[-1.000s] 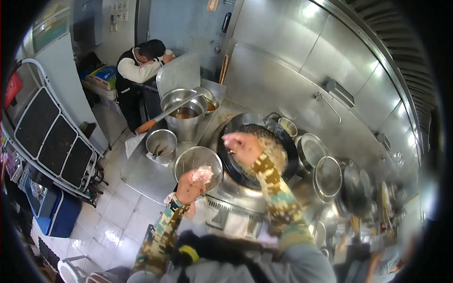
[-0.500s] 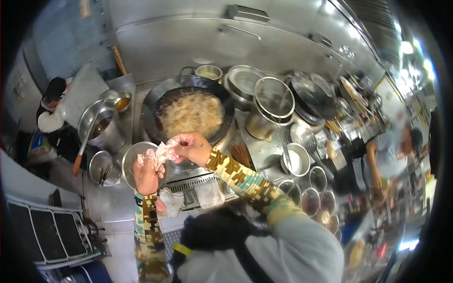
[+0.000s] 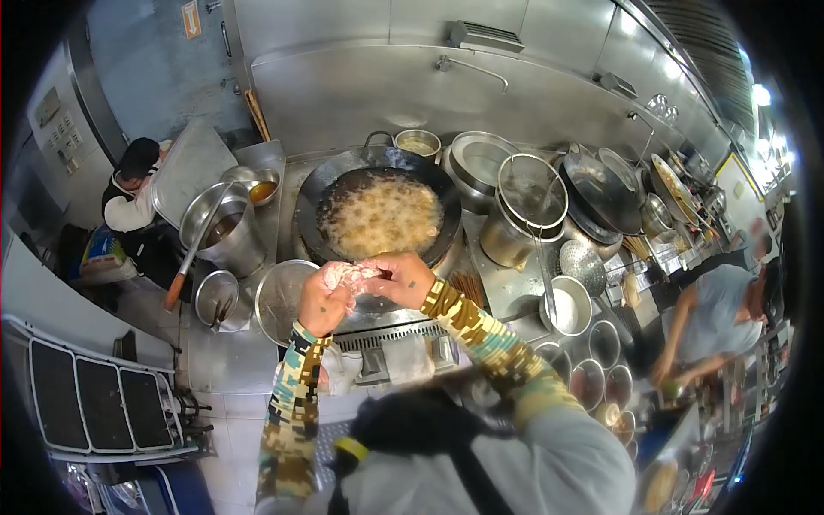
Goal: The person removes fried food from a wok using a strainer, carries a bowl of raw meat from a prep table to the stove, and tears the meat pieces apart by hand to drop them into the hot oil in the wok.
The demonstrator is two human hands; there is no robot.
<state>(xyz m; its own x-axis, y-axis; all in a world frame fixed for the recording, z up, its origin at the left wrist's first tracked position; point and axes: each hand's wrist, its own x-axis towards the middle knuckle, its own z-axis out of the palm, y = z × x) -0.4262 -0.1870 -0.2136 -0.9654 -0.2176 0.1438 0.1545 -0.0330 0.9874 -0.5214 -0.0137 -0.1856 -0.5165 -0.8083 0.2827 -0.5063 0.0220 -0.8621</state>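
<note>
A piece of pale pink raw meat (image 3: 348,275) is pinched between my two hands, just above the near rim of a large black wok (image 3: 311,202). My left hand (image 3: 323,304) is closed around its left side, and my right hand (image 3: 403,280) grips its right end, with the fingertips partly hidden. Inside the wok, golden pieces (image 3: 382,215) fry in strongly bubbling oil. Below and left of my left hand stands a round metal bowl (image 3: 276,305), partly covered by that hand.
A ladle with a wooden handle (image 3: 176,292) leans in a tall pot (image 3: 245,245) on the left. To the right are a strainer over a pot (image 3: 506,245) and a pan of white contents (image 3: 566,311). One person (image 3: 133,202) is at far left, another (image 3: 712,318) at right.
My hands have come closer together and moved right, over the wok's near edge, still holding the meat. The whole view has shifted, and the person at right has bent lower.
</note>
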